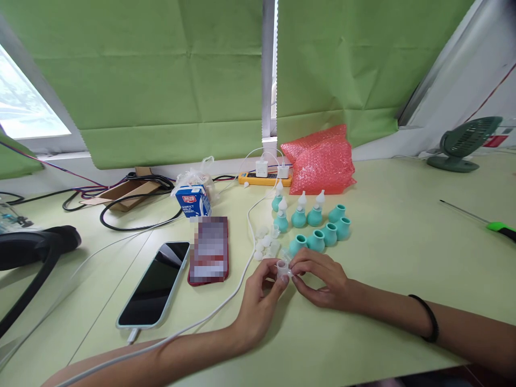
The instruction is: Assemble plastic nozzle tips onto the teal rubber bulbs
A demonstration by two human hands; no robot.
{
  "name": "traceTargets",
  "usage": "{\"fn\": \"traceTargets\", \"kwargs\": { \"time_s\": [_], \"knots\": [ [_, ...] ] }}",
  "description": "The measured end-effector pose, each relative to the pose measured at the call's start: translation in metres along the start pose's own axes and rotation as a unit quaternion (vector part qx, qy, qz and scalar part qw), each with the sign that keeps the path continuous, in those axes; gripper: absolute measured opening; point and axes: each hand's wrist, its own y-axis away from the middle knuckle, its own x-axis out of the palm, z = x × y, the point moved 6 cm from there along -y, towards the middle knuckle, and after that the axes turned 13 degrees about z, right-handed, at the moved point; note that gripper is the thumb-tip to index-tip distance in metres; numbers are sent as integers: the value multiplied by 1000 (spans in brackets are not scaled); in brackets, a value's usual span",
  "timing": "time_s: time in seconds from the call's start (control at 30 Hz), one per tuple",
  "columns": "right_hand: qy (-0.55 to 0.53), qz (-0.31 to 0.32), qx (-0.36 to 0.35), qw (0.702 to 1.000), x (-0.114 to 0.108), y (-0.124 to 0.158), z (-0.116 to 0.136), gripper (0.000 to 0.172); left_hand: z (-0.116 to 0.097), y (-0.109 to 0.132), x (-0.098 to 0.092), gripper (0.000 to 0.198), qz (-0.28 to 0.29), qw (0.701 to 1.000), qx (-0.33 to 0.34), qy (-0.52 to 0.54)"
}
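Note:
My left hand (260, 295) and my right hand (320, 277) meet over the pale green table (403, 258), fingers pinched together on one small clear plastic cap (282, 267). Just beyond my fingers lie several teal rubber bulbs (322, 236), some open-mouthed on their sides, and some standing with white nozzle tips (301, 200) fitted. A small heap of loose clear caps (266, 244) rests left of the bulbs. A black band circles my right wrist.
Two phones lie to the left, one dark-screened (155, 285) with a white cable, one in a red case (209, 250). A milk carton (193, 200), yellow power strip (264, 178), red bubble wrap (320, 159), small fan (467, 142) and green-handled screwdriver (500, 228) sit around.

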Motion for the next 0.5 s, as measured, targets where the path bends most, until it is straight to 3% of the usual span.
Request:
{"fn": "traceTargets", "kwargs": {
  "time_s": [0.5],
  "knots": [
    [68, -19, -11, 997, 3, 5, -2, 19, 2, 1, 1, 18, 16, 1000, 0, -11]
  ]
}}
